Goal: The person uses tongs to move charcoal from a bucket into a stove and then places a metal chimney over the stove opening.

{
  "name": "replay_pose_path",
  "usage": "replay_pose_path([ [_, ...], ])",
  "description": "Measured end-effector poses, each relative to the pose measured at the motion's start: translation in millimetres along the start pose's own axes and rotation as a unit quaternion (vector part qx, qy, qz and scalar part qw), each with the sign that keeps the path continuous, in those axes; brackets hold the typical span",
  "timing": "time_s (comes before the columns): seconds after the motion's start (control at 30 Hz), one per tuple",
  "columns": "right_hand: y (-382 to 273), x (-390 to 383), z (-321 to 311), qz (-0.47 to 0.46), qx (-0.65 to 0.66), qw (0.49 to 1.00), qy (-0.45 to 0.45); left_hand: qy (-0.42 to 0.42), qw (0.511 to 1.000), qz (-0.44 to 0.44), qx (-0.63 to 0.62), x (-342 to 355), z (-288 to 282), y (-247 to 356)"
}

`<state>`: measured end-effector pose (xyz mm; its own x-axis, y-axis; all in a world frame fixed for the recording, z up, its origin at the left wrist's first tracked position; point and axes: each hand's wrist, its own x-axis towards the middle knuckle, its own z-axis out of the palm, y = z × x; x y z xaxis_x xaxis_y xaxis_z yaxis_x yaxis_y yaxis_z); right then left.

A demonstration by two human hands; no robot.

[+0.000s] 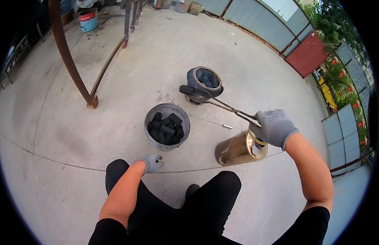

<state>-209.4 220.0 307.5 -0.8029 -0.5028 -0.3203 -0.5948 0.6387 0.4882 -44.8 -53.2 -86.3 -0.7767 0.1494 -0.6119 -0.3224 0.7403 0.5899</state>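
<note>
My gloved right hand [275, 126] grips long metal tongs [232, 109] above a tall shiny metal canister [232, 151]. The tongs' far end holds a black charcoal piece [186, 90] at the left side of a dark round stove [194, 77], which has charcoal pieces [206, 79] inside its top. My gloved left hand [152, 163] hangs by my knee with nothing in it, fingers loosely bent and apart. Just beyond it stands a grey bucket [150, 110] of black charcoal blocks [168, 130]. A thin metal rod [227, 126] lies on the concrete between bucket and canister.
A rusty steel frame [69, 61] stands at left on the concrete floor [128, 81]. A blue-and-red pail [88, 24] is behind it. Grey sheet fencing [265, 28], a red panel [306, 53] and plants [344, 90] line the back and right; blue-grey panels [340, 139] stand at right.
</note>
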Motion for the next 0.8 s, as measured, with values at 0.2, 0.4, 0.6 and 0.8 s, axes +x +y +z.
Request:
replay_pose_path([
  [0.2, 26, 56, 54, 0.153, 0.211, 0.964, 0.051, -0.002, 1.000, 0.001, -0.004, -5, -3, 4],
  [0.4, 6, 139, 179, 0.193, 0.555, 0.807, 0.052, 0.001, 1.000, -0.024, 0.001, -16, -7, 5],
  [0.6, -28, 162, 254, 0.213, 0.679, 0.702, 0.034, -0.015, 0.999, -0.037, 0.013, -19, 0, 7],
  [0.8, -6, 145, 227, 0.202, 0.596, 0.777, 0.023, -0.020, 0.999, -0.042, 0.006, -12, 3, 2],
])
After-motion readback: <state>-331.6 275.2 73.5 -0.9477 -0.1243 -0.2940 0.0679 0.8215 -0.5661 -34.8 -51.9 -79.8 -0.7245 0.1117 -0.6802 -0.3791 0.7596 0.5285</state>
